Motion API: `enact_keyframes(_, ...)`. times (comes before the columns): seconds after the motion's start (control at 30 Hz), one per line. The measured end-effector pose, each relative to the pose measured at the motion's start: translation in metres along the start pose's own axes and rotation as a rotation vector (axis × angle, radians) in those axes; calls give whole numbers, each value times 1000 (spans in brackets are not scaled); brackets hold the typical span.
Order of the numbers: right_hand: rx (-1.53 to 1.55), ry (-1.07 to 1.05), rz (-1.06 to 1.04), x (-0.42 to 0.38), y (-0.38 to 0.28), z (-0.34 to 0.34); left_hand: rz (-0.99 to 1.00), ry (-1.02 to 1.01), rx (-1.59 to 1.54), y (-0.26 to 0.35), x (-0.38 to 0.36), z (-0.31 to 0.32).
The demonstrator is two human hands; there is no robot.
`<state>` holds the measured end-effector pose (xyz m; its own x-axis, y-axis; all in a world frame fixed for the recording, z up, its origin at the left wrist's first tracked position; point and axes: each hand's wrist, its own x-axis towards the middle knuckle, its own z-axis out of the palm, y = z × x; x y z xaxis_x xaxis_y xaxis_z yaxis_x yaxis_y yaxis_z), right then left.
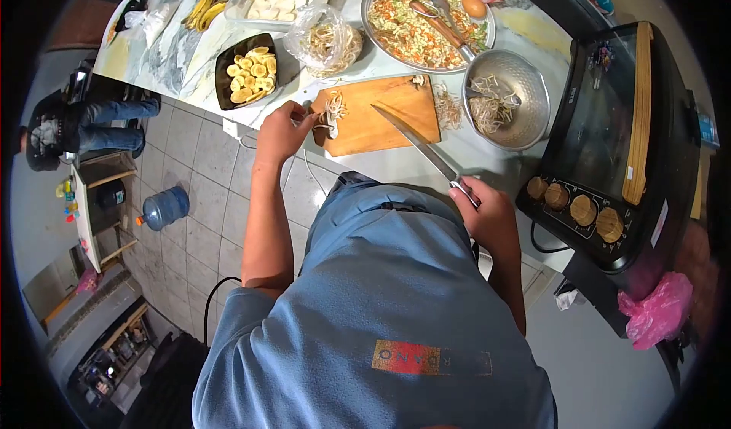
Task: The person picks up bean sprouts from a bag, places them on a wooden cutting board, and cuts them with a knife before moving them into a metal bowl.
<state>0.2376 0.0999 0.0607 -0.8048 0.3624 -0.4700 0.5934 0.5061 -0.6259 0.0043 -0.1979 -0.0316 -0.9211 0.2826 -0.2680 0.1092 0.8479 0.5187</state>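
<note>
My right hand [487,210] grips the handle of a long kitchen knife [417,140]. Its blade slants across the wooden cutting board [373,128], tip near the middle. At the board's left edge, my left hand [284,130] has its fingertips pinched on a few bean sprouts [323,126]. A small pile of cut sprouts [335,105] lies just beside those fingers on the board. More loose sprouts [448,108] rest off the board's right side. Farther right, a metal colander bowl [533,117] holds a clump of bean sprouts [491,113].
Behind the board are a black bowl of sliced bananas [221,71], a plastic bag of sprouts [327,44] and a large tray of chopped vegetables [396,29] with an egg [474,7]. A black toaster oven [601,140] stands right. Another person [76,128] is at far left.
</note>
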Motion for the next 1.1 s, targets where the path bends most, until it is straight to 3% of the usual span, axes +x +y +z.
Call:
enact_keyframes(0.13,-38,-14,29,4,-1,-2,-38,12,-193,-9,4,9)
enact_keyframes(0.43,-18,41,36,0,8,-3,-85,69,-224,4,1,2)
enact_keyframes(0.57,27,81,10,-2,17,1,6,56,-391,10,9,3)
enact_keyframes(0.77,31,140,19,-4,25,1,154,-24,-636,53,23,15)
enact_keyframes(0.87,55,152,42,-9,27,-1,111,-120,-823,71,29,21)
enact_keyframes(1.1,155,223,117,-29,36,5,164,-303,-781,135,41,24)
